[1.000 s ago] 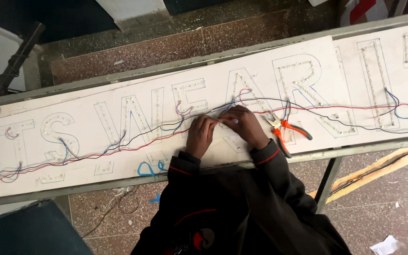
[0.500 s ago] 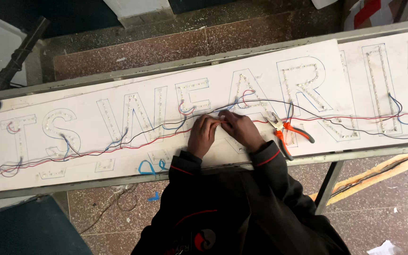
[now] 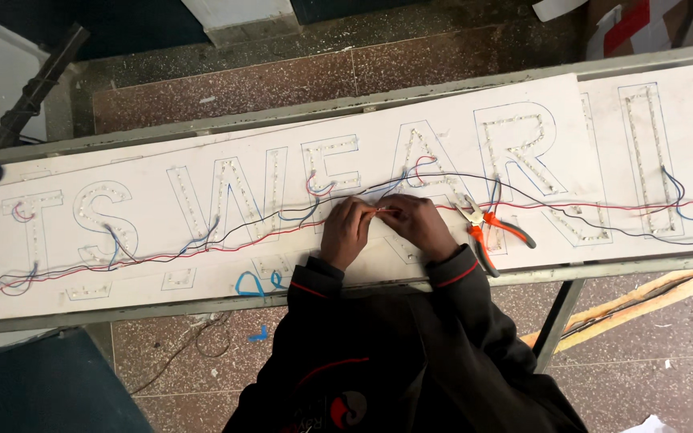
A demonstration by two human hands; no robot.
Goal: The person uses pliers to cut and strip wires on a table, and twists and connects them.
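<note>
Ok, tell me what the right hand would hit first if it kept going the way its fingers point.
The right hand points left along the white board. It would meet the left hand almost at once, since their fingertips nearly touch over the red wire pinched between them.

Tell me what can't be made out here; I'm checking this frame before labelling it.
Head view:
- Left hand and right hand: grip on the thin red wire hidden by the fingers.
- Long white lettered sign panel: both ends cut off by the frame edges.
- Small lights in the letters: too small to count.
- Orange-handled pliers: jaws too small to judge.
</note>
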